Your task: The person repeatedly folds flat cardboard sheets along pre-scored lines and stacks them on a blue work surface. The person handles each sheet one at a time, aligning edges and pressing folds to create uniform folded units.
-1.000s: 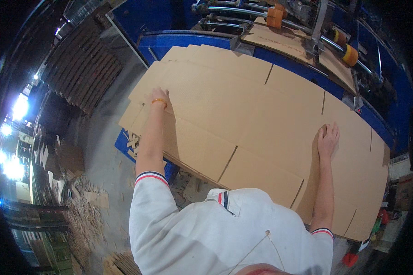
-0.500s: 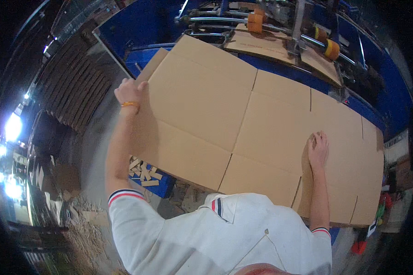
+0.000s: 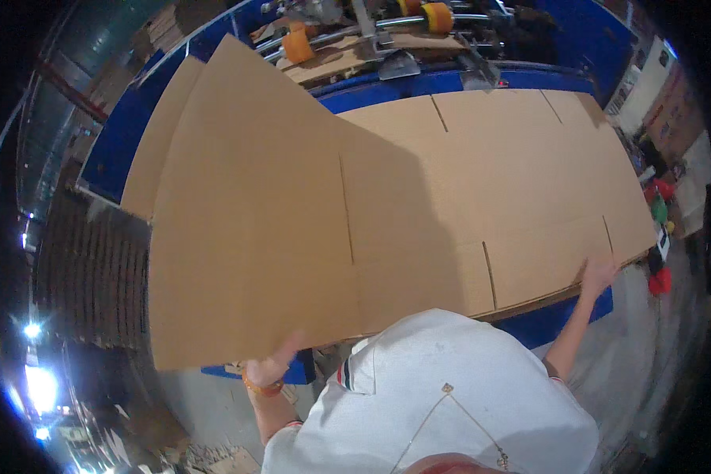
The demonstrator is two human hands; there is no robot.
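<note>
A large slotted, creased cardboard sheet [image 3: 529,182] lies across the work surface, its left panel [image 3: 245,189] raised and casting a shadow to the right. My left hand [image 3: 275,365], with an orange band at the wrist, holds the near edge of that raised panel; its fingers are blurred and partly hidden by the board. At the near right edge, beside a slot, my right hand [image 3: 600,272] is closed over the rim of the cardboard. More board edges show beneath the sheet there.
Behind the sheet stands a blue machine [image 3: 387,93] with metal rods and orange rollers [image 3: 296,46]. Stacked cardboard [image 3: 91,276] rises at the left. Beyond the right edge are red and green items [image 3: 660,207]. Scraps litter the floor at lower left.
My left hand has gone from the far left edge to the near edge, and the left panel has risen. My right hand has slid from the sheet's face to its near right edge.
</note>
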